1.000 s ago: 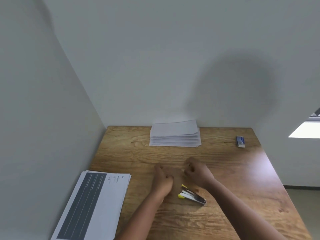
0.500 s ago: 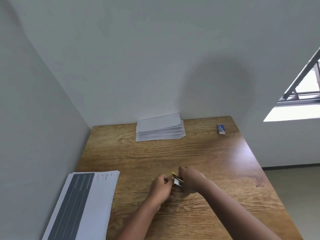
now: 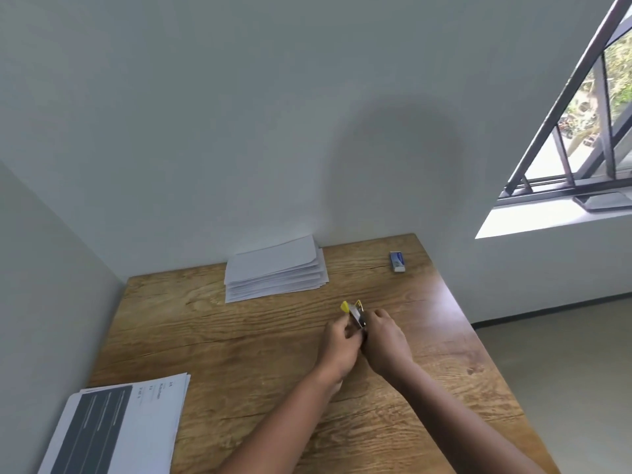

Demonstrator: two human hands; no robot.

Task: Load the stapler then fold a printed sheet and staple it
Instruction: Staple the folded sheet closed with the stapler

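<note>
A small yellow and silver stapler (image 3: 354, 312) is held up off the wooden desk (image 3: 239, 336) between both hands, its yellow tip pointing away from me. My right hand (image 3: 384, 340) grips its body from the right. My left hand (image 3: 338, 343) has its fingers curled against the stapler's left side. The lower part of the stapler is hidden between the hands. A stack of printed sheets (image 3: 113, 425) with a dark block on top lies at the desk's near left corner.
A pile of folded white sheets (image 3: 275, 268) rests at the back of the desk against the wall. A small blue and white box (image 3: 397, 261) lies at the back right. Walls close in the left and far sides; a window is at the right.
The stapler lay on the desk a second ago; both hands have since picked it up and hold it raised together. The camera view has swung to the right.
</note>
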